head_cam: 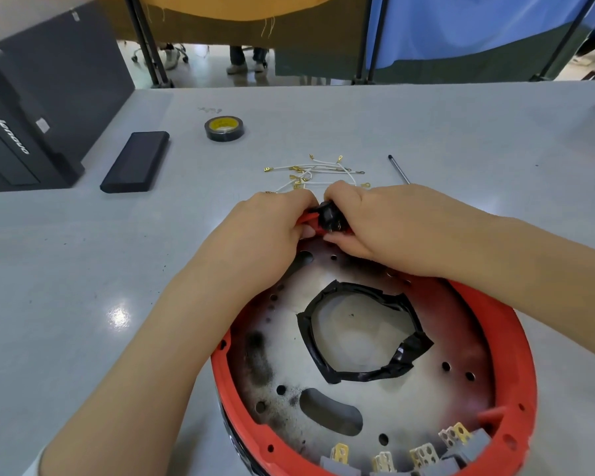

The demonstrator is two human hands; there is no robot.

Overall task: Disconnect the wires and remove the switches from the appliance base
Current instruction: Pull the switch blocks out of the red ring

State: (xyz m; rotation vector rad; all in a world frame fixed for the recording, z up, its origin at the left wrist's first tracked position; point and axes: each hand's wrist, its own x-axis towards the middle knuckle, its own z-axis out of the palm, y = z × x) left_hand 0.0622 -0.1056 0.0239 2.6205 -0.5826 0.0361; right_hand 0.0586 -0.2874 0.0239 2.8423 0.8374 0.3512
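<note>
Your left hand (272,228) and right hand (375,221) meet at far rim of red appliance base (516,341), fingers curled round black switch (328,216) between them. Just beyond grip: loose white wires (320,171) with brass terminals on table (83,269). Nearer you than grip: grey switches (454,455) seated in base's near rim.

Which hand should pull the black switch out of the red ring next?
Probably the right hand: its fingers already curl around the black switch at the far rim of the red base. The left hand grips the rim beside it, steadying.
</note>
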